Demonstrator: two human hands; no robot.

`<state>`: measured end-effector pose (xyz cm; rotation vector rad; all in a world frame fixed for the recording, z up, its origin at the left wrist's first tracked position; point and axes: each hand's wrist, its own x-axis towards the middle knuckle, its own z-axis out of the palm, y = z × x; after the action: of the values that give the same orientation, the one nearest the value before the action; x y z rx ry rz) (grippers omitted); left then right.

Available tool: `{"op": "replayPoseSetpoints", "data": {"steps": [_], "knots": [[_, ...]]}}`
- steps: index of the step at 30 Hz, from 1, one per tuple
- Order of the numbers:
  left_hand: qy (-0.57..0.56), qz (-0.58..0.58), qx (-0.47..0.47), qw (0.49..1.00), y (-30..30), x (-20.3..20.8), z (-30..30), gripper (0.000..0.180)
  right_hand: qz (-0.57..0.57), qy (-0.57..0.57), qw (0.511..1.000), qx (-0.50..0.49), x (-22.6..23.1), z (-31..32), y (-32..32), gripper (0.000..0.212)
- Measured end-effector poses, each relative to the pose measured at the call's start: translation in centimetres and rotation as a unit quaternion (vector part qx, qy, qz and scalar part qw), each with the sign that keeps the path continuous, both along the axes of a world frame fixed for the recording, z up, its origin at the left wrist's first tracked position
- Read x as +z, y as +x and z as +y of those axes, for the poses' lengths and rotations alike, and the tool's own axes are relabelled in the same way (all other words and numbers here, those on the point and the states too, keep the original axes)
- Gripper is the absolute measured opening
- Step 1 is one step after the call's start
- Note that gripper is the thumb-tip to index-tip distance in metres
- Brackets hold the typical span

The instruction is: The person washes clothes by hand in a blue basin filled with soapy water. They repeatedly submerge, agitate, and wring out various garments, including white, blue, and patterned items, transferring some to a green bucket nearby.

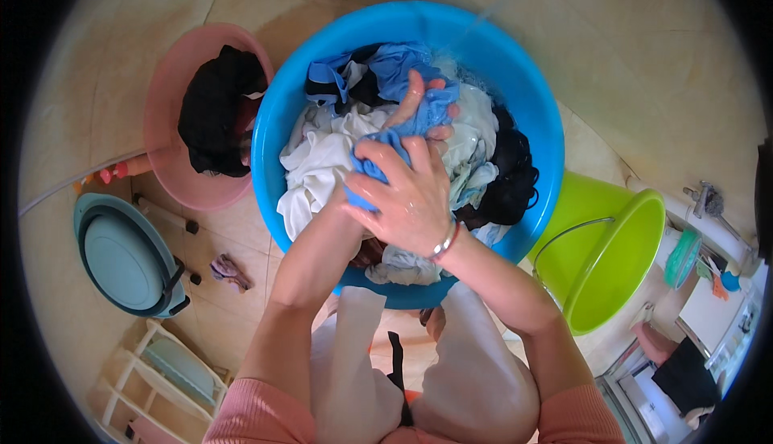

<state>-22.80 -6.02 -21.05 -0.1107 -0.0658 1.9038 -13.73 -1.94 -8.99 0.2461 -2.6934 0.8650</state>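
A large blue basin (266, 150) in front of me is heaped with wet laundry. My right hand (412, 198), with a bangle and a red cord at its wrist, presses curled fingers onto a blue cloth (369, 172). Underneath it, my left hand (409, 104) grips the same cloth; its palm is hidden, and its fingertips show beyond the fabric. White garments (342, 142) lie left of the hands, pale green-white ones (473, 122) to the right. A black item (515, 166) rests against the basin's right side. Water splashes (460, 70) at the far side, where a thin stream comes in.
Left of the basin stands a pink tub (165, 126) holding dark clothes (217, 110). A folding grey-green basin (125, 251) and a small crumpled cloth (230, 272) are nearer. A lime-green bucket (600, 247) leans at the right, below a wall tap (708, 201). A rack (153, 379) stands lower left.
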Motion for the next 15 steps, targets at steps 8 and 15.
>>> {"op": "replayPoseSetpoints", "data": {"steps": [8,15], "knots": [[0.029,-0.037,0.384,0.922,4.1,-0.4,2.1,0.021,0.094,-0.137,0.981,-0.102,-3.6,1.6,-4.2,0.012],[-0.526,0.214,0.232,0.790,4.1,6.3,2.9,0.031,-0.162,-0.019,0.945,-0.283,-8.4,11.8,-1.2,0.023]]}}
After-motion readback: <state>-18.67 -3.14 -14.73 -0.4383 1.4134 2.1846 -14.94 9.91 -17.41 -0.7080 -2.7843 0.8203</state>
